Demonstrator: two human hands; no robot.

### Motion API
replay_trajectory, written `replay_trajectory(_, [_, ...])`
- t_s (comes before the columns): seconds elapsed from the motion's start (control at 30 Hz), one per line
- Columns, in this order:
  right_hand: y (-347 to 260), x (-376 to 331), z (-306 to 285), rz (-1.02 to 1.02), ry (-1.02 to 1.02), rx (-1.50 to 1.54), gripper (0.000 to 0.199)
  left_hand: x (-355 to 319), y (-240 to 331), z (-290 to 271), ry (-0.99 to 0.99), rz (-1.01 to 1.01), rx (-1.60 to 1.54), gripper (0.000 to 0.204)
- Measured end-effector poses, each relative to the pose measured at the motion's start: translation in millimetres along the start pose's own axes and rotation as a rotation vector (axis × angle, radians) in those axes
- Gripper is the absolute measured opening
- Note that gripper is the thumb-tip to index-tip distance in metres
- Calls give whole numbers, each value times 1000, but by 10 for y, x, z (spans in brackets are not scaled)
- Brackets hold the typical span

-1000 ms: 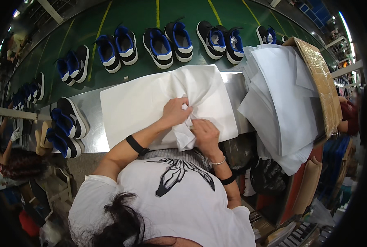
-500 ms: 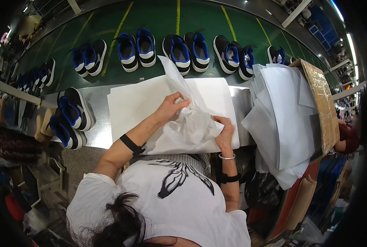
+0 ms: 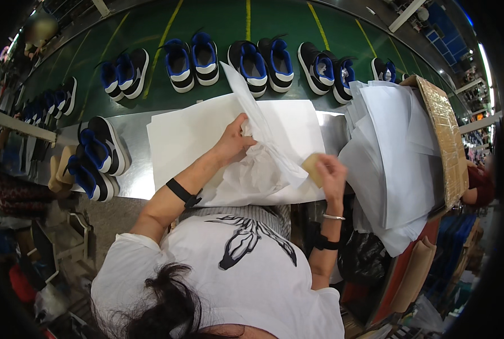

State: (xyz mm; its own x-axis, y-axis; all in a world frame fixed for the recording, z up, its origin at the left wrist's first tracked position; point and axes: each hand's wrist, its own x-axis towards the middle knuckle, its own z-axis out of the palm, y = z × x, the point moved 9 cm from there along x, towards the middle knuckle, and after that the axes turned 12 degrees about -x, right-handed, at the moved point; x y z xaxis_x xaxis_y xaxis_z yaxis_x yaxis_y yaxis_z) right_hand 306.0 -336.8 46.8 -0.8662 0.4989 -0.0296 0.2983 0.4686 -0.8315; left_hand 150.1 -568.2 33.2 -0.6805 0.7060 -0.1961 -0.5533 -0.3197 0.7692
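Note:
Pinched in the fingers of my left hand (image 3: 233,142) is crumpled white tissue paper (image 3: 257,172), its folded upper tip pointing toward the far side. My right hand (image 3: 333,174) is closed beside the paper's right end, with a small yellowish, pad-like piece (image 3: 313,168) at its fingertips; the exact kind is unclear. Beneath the tissue lies a stack of large white sheets (image 3: 189,133) on the metal table (image 3: 136,144).
Pairs of black shoes (image 3: 263,65) with blue linings stand along the green conveyor belt (image 3: 223,17). Another pair of shoes (image 3: 96,161) sits at the table's left. To the right, an open cardboard box (image 3: 447,141) is beside piled thin white sheets (image 3: 384,152).
My right hand has let go of the tissue and moved right, and the yellowish piece now shows at its fingers. The tissue is folded over more. Shoes on the belt have shifted slightly right.

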Motion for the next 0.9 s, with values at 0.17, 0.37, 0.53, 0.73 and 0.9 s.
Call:
replay_trajectory(0.17, [-831, -158, 465, -500, 132, -729, 42, -61, 25, -249, 128, -28, -359, 48])
replay_trajectory(0.37, [-1466, -1, 1229, -471, -161, 381, 54, -90, -244, 51, -66, -153, -636, 42])
replay_trajectory(0.53, [-1381, -22, 1364, -502, -154, 249, 45, -138, 338, 187, -498, 217, -148, 41])
replay_trajectory(0.73, [-564, 151, 1197, -737, 447, -659, 45, 61, 813, 96, -137, 264, 424, 37])
replay_trajectory(0.9, [-741, 357, 214, -695, 502, -374, 46, -597, 1402, -149, 266, 771, 449, 46])
